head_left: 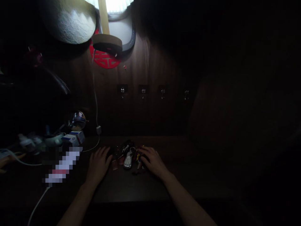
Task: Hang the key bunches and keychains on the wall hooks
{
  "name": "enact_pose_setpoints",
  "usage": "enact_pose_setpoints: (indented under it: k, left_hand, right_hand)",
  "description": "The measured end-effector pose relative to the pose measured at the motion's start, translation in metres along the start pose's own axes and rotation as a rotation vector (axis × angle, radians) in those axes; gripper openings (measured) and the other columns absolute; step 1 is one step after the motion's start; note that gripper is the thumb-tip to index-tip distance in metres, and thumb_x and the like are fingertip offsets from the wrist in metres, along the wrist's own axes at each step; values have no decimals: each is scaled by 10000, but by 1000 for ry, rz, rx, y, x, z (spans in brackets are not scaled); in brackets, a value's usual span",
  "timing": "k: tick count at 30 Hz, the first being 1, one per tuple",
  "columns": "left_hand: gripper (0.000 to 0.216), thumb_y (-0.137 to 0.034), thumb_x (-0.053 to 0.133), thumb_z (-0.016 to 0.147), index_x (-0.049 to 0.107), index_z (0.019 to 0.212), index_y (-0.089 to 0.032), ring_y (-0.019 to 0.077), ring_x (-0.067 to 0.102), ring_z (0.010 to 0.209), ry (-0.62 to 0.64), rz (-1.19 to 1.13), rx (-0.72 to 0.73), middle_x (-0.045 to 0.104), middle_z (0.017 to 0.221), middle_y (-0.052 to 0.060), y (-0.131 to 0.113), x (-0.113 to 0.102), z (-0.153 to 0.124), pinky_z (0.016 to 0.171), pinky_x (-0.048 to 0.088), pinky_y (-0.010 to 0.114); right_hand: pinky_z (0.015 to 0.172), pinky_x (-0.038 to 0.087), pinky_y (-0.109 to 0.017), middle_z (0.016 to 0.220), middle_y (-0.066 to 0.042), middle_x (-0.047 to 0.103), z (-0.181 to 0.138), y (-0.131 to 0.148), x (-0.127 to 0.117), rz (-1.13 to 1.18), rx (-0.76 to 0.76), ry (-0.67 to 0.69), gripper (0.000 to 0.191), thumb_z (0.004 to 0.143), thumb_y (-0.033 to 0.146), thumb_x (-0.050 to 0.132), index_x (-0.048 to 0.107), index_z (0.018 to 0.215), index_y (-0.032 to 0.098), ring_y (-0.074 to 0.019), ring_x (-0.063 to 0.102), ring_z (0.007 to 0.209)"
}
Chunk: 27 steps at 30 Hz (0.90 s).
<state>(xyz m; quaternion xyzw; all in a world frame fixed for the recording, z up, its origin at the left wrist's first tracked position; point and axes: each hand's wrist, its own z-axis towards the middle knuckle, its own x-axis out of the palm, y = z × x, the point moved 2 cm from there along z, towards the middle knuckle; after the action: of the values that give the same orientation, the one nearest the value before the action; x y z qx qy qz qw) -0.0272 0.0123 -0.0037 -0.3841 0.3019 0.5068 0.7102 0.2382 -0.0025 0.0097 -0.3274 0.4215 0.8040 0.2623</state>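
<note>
In dim light, a heap of keys (125, 149) lies on the dark wooden surface in front of me, with a silver remote fob (127, 160) at its front. Small red and yellow pieces (137, 153) show at the heap's right side, too dark to name. My left hand (98, 161) rests palm down just left of the heap, fingers stretched and apart, holding nothing visible. On the right, my right hand (153, 160) lies with extended fingers at the heap's edge, its fingertips touching or close to the red and yellow pieces; contact is hard to make out.
Several metal hooks (143, 91) line the wooden back panel. A lit lamp (107, 42) hangs or stands above a red paper ornament (108, 61). To the left are a white-and-blue box (74, 138), a round mirror (78, 120), a cable (96, 94) and a blurred-out object (64, 164).
</note>
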Motion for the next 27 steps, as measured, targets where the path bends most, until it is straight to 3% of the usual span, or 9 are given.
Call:
enact_pose_setpoints:
  k: [6,15,18,23,27]
  left_hand:
    - [380,-411,433,866,583,1182,-261,251,420,1265,209,-23,186,576,1278,40,-14,4,-7,1046,303,483]
    - [347,-401,379,884,615,1101,-271,162,574,1098,201,-268,281,626,1203,5,-29,-14,-20,943,458,301]
    - [332,-399,377,878,614,1068,-264,161,595,1052,115,-293,204,648,1144,5,-24,-16,-18,914,470,288]
    - [375,-333,320,870,597,1075,-184,220,580,1044,-99,-167,-94,645,1104,77,7,-25,0,918,449,351]
    - [333,-275,380,814,639,1007,-191,248,574,1024,76,-61,-68,654,1091,76,21,-30,19,902,437,372]
  right_hand:
    - [999,289,-429,1345,-32,465,-1,5,-1,-58,60,126,391,914,443,363,488,1270,342,-217,371,1243]
    - [965,303,-380,1266,-9,539,2,-11,3,-175,256,17,353,933,391,322,570,1178,335,-190,422,1184]
    - [951,305,-374,1256,-12,551,2,-16,2,-244,325,-33,333,923,369,354,583,1160,320,-195,436,1168]
    - [911,334,-382,1258,-22,546,-1,-24,-3,-323,421,-104,329,911,359,380,568,1176,306,-209,455,1141]
    - [924,334,-366,1281,-40,518,-1,-26,-6,-311,395,-173,346,905,345,388,543,1208,284,-201,441,1158]
